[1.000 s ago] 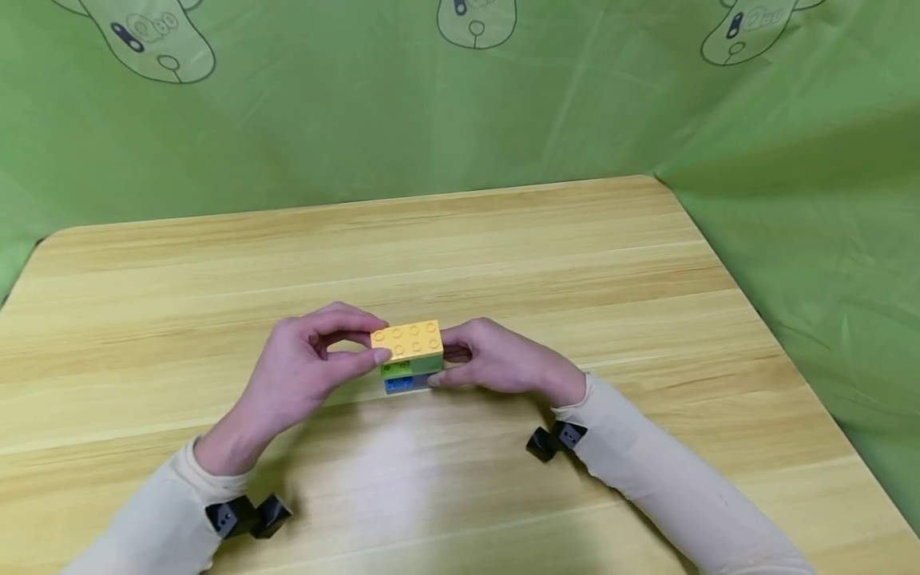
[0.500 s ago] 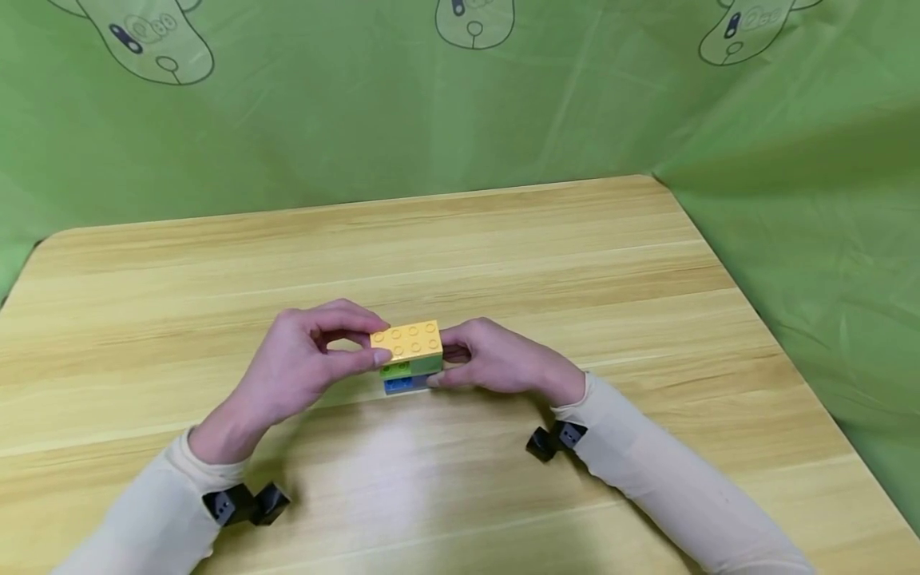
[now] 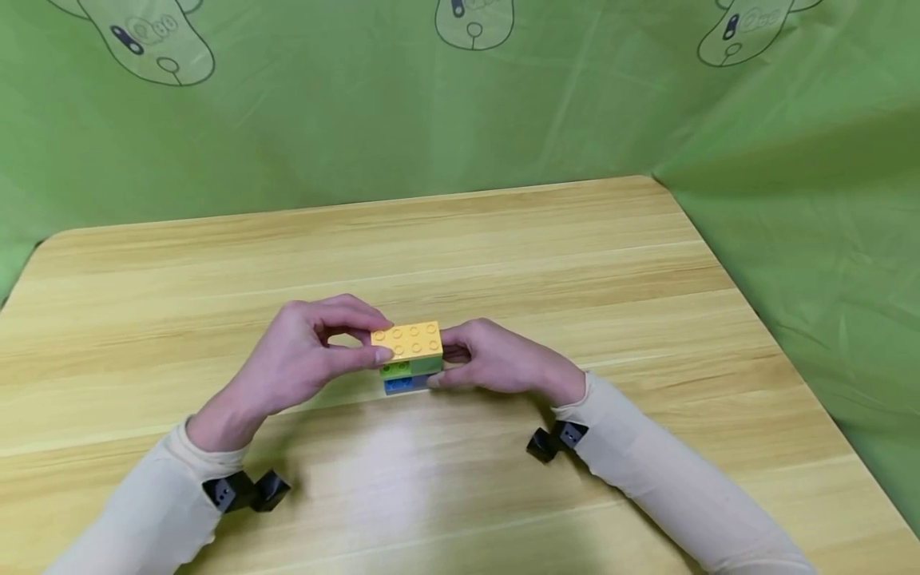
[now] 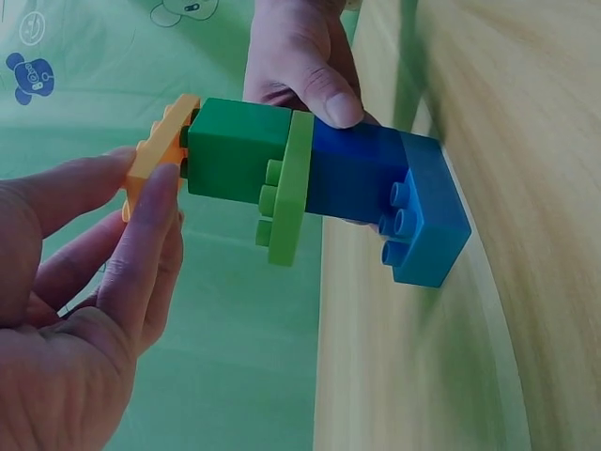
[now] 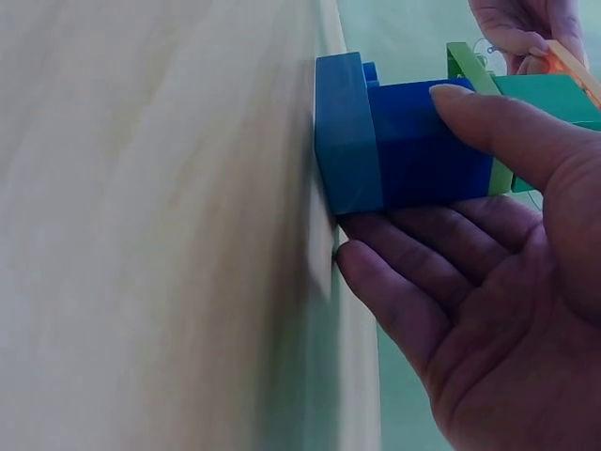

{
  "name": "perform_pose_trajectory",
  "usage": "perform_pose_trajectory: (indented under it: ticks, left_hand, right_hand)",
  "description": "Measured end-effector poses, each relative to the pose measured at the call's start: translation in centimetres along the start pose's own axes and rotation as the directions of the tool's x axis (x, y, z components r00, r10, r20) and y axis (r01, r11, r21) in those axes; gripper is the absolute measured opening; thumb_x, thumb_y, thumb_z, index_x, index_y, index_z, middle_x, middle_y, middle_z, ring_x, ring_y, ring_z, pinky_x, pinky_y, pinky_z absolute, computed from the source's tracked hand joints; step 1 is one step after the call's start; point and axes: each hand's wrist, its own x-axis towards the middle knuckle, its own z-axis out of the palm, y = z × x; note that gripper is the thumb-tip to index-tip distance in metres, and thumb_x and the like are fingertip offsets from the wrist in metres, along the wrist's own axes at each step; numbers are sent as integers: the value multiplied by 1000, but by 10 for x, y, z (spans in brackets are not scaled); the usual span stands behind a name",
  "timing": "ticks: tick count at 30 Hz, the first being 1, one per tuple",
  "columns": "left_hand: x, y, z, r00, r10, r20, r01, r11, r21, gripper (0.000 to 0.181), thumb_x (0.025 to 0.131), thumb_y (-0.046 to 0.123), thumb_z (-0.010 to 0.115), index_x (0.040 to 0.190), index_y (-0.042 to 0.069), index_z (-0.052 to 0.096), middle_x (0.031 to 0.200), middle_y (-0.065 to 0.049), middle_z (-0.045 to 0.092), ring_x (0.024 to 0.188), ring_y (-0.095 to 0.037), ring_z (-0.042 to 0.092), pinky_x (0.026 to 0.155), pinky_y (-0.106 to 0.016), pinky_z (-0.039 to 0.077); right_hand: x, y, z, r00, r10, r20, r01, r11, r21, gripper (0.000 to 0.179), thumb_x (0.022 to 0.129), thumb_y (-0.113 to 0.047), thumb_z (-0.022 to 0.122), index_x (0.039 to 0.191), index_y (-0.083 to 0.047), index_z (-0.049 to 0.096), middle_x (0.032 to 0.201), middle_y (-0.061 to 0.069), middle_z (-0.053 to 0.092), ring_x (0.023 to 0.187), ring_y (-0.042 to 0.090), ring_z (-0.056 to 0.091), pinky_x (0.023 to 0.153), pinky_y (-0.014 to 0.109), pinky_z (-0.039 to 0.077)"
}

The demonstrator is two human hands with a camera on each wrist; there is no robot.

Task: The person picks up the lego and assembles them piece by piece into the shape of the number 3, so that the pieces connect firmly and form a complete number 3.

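Observation:
A stack of toy building bricks stands on the wooden table (image 3: 446, 479). At its foot is a lighter blue brick (image 4: 437, 225), then a dark blue brick (image 4: 352, 174), a thin lime plate (image 4: 289, 211) and a green brick (image 4: 239, 146). My left hand (image 3: 291, 363) pinches a thin yellow plate (image 3: 413, 339) over the top. In the left wrist view that plate sits tilted, and the green brick's studs show in the gap under it. My right hand (image 3: 503, 359) grips the dark blue brick from the right, thumb on its near side in the right wrist view.
Green cloth (image 3: 359, 128) with printed cartoon figures hangs behind the table and along its right side. Small black devices (image 3: 557, 439) are strapped at both wrists over pale sleeves (image 3: 668, 471).
My left wrist and forearm have risen slightly in the head view, while the fingers keep their pinch on the yellow plate. The right hand and the stack have barely moved.

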Motion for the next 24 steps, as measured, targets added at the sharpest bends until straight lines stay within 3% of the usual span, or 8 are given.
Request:
perform_pose_trajectory:
  ticks: [6,12,19,24]
  left_hand:
    - [0,0,0,1000,-2,11,2,1000,3,24,81,19,83,102,11,77,102,-1,68,87,-21,62,69,-31,56]
    - [0,1,-1,1000,3,13,-3,1000,19,24,81,19,83,102,11,77,102,0,68,87,-20,62,68,-31,55]
    - [0,1,-1,1000,6,9,-6,1000,10,22,81,18,83,101,11,77,101,0,68,87,-20,61,67,-31,54]
    - [1,1,0,1000,9,8,-9,1000,11,22,80,18,83,101,11,77,101,0,68,86,-20,62,66,-31,54]
  right_hand:
    - [-3,0,-1,1000,-16,-9,16,999,-32,51,89,-20,75,134,-3,57,127,3,63,119,12,57,101,29,45]
    - [-10,-9,-6,995,-85,-56,83,996,-45,45,89,-27,75,129,-9,61,125,-1,64,118,12,57,103,37,44]
    - [-16,-16,-8,962,-236,-136,239,971,7,48,91,-19,73,136,-9,58,130,2,61,120,19,57,99,49,47]
    - [-15,-13,-6,948,-274,-163,286,957,52,45,91,-12,72,135,-8,59,130,4,61,119,22,58,97,53,47]
